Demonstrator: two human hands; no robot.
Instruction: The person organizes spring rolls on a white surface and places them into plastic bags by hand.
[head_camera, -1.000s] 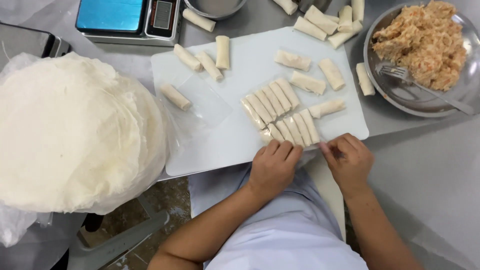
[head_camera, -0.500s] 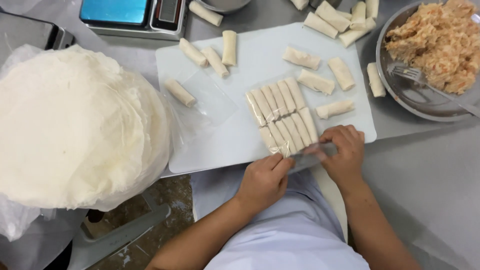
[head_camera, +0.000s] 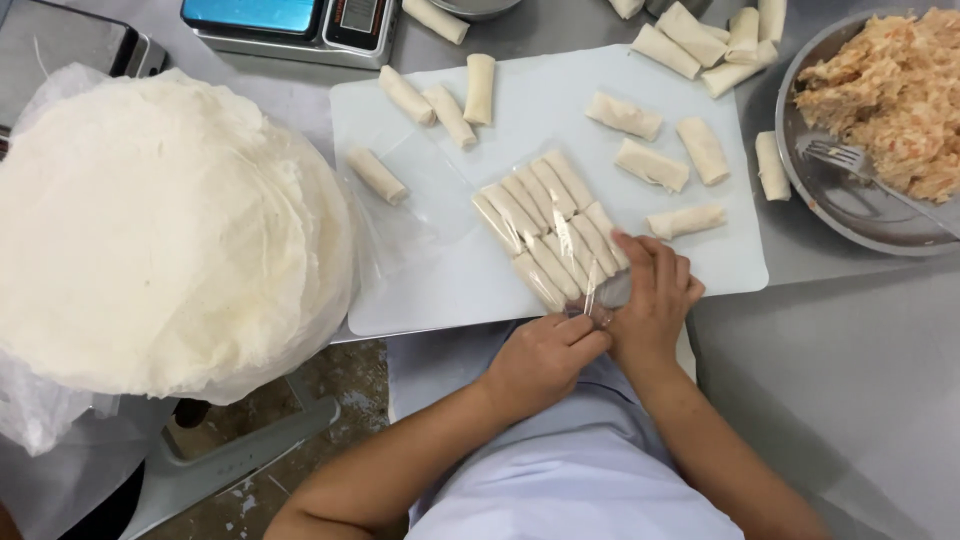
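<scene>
Here, the grey metal table (head_camera: 860, 340) fills most of the view, and on its left a big round stack of thin white wrappers (head_camera: 160, 230) sits in loose clear plastic. At the middle lies a white cutting board (head_camera: 560, 100). On the right, a metal bowl (head_camera: 830, 200) holds shredded orange-pink filling (head_camera: 890, 90), with a fork (head_camera: 850, 165) resting in it. A digital scale (head_camera: 290, 25) with a blue top stands at the far edge. Loose spring rolls (head_camera: 650, 165) lie scattered over the board, and several more lie past its far right corner on the table.

Near the board's front edge, a packed bundle of spring rolls (head_camera: 545, 225) lies in two tight rows inside a clear plastic bag (head_camera: 590, 290). The right hand (head_camera: 650, 290) rests flat on the near end of the bundle, fingers spread only a little and pressing down on the rolls and bag. The left hand (head_camera: 545, 355) sits just beside it at the board's edge, fingers curled narrow and pinching the open end of the bag, touching the right hand.
</scene>
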